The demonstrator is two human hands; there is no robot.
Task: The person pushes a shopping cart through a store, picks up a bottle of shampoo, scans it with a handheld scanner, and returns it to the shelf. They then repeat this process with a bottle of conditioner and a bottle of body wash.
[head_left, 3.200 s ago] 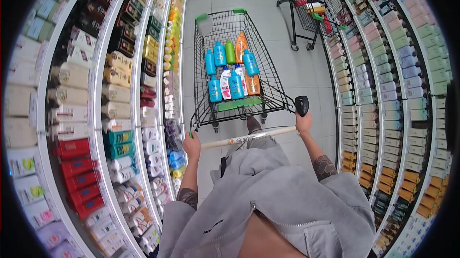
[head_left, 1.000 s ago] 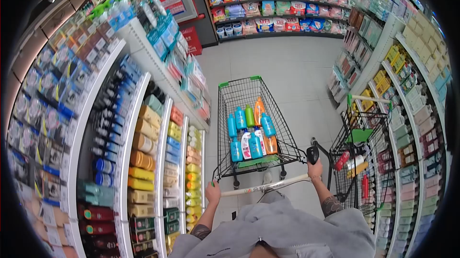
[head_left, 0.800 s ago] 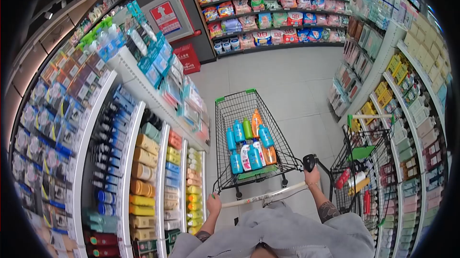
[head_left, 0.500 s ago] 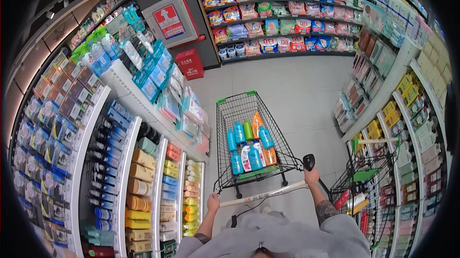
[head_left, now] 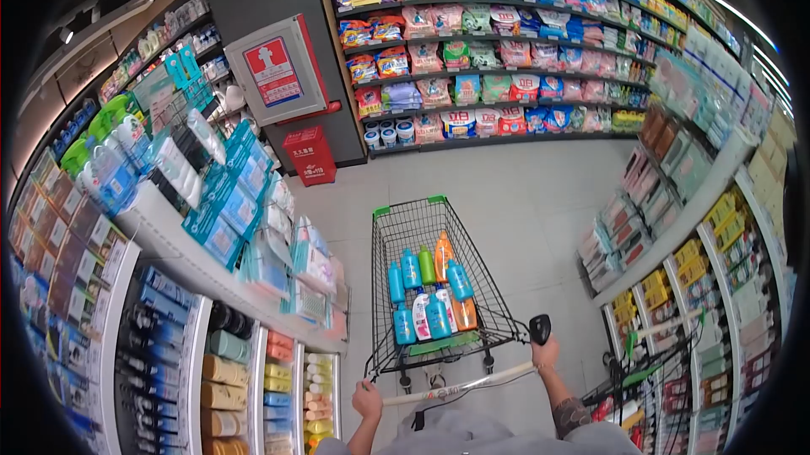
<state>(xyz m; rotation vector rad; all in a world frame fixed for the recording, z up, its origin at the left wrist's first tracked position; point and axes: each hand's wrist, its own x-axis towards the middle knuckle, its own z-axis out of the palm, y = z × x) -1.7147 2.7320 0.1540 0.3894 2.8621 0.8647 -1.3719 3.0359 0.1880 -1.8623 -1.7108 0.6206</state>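
Note:
Both hands are on the pale handlebar [head_left: 472, 382] of a black wire shopping cart [head_left: 484, 286] with green corners. My left hand [head_left: 367, 400] is closed around its left end. At the right end my right hand [head_left: 547, 355] grips the bar, just below a black rounded device [head_left: 540, 329]. Bottles stand grouped in the rear of the basket: several blue bottles [head_left: 437, 316], a green bottle [head_left: 426, 264], orange bottles [head_left: 443, 257] and white bottles [head_left: 421, 316] with pinkish labels. A dark cord hangs along the handlebar.
Shelves of toiletries [head_left: 226, 396] line the left side, with hanging packs [head_left: 228, 219] at their end. Another cart [head_left: 650, 375] stands close on the right beside shelves. Ahead are a red box [head_left: 310, 155], a wall cabinet [head_left: 276, 71] and detergent shelves [head_left: 498, 88].
The cart and I have moved forward along the aisle; the end shelves and red box look nearer. The cart and both hands sit lower in view. Both hands stay on the handlebar.

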